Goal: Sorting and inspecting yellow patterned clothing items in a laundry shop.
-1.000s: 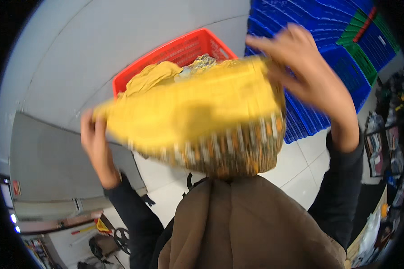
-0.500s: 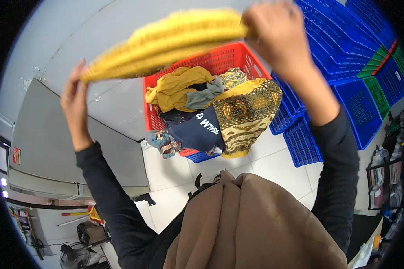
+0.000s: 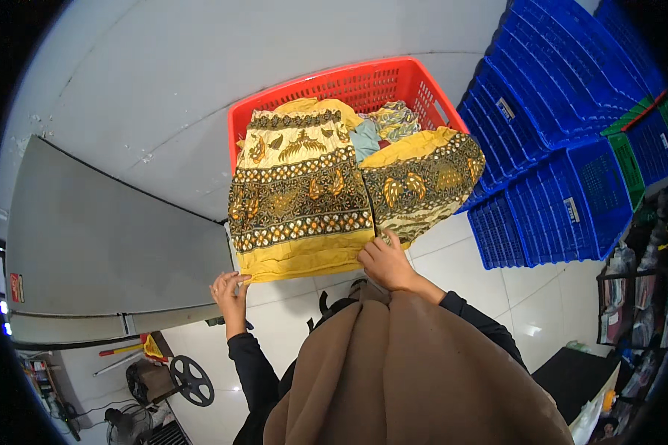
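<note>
A yellow and brown batik cloth point(image 3: 297, 193) is spread out over the front of the red laundry basket point(image 3: 349, 78), its plain yellow edge toward me. At that edge's left corner, my left hand point(image 3: 230, 293) pinches the fabric. My right hand point(image 3: 387, 261) is closed on the same edge at its right corner. Beside it, a second piece of batik cloth point(image 3: 423, 182) hangs over the basket's right side. Behind them lie a grey-green cloth point(image 3: 365, 141) and a patterned cloth point(image 3: 395, 120) in the basket. The batik covers much of the other laundry.
Stacked blue plastic baskets point(image 3: 549, 200) stand on the right, with a few green ones among them. A grey panel or door point(image 3: 111, 230) is at the left, below a pale wall point(image 3: 171, 81). A black hanging organizer point(image 3: 631, 297) with clear pockets is at the far right.
Both hands have come down toward me from high up. The yellow batik cloth, raised and blurred before, now lies spread over the basket, hiding the dark navy cloth.
</note>
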### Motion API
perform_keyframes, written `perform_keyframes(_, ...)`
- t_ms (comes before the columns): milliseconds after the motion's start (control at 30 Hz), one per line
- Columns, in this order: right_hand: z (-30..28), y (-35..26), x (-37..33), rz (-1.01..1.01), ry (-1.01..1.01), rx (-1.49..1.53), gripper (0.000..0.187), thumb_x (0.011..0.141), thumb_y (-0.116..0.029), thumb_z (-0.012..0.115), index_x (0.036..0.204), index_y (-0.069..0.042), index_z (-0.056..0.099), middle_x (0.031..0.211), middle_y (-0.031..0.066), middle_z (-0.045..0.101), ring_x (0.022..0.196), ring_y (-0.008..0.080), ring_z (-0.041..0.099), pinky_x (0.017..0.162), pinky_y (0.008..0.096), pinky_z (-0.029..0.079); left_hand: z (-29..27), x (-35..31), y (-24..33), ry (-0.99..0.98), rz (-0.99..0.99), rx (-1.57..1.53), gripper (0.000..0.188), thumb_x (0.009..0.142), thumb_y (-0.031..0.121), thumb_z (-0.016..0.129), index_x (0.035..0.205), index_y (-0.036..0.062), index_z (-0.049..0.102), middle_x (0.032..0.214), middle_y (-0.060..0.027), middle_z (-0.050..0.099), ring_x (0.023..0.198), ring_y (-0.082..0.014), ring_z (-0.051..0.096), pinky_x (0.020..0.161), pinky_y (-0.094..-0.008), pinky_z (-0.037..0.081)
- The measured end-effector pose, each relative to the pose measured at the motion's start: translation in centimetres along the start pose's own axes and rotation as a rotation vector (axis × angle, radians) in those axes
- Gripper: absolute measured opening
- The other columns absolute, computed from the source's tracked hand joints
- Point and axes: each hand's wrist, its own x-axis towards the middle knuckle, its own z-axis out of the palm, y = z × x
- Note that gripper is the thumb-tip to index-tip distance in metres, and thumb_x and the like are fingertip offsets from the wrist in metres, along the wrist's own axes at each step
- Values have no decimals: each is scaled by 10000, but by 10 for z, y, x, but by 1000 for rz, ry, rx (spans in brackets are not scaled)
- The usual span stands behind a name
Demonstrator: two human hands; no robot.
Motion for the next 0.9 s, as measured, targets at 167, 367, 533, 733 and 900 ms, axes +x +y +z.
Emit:
perform_keyframes(167,16,28,0,-121,-158,31,204,712,-140,545,915,-118,535,836,44,490,863,210,487,876,390,351,27,14,17,-46,-131,135,193,722,116,666,876,233,664,1046,28,572,1108,-234,460,1007,-543,208)
perform_keyframes(367,-12,83,0,42,-321,681,346,790,-196,626,1100,-61,555,999,84,578,880,218,570,749,333,454,32,4,18,-149,-258,109,270,785,19,540,952,195,658,1073,-55,616,970,-263,581,913,-472,384)
perform_keyframes(533,-63,151,53,721,-176,1439,208,880,-175,542,903,14,625,712,39,611,601,93,559,554,221,441,-13,66,22,312,-401,-215,75,820,29,544,863,21,605,963,-81,638,877,-177,603,787,-273,460)
perform_keyframes(733,-12,186,168,805,61,1450,296,884,-237,546,1048,5,591,736,4,562,645,82,502,601,208,412,5,227,46,198,-236,-633,308,891,234,531,1081,1,593,940,-93,637,878,-143,590,764,-258,456)
perform_keyframes(900,85,203,234,968,-98,1151,405,845,-363,568,1029,-4,604,794,50,601,695,130,554,642,271,455,47,336,60,-175,-317,-384,495,856,471,482,914,9,650,735,-138,644,755,-214,624,691,-313,455)
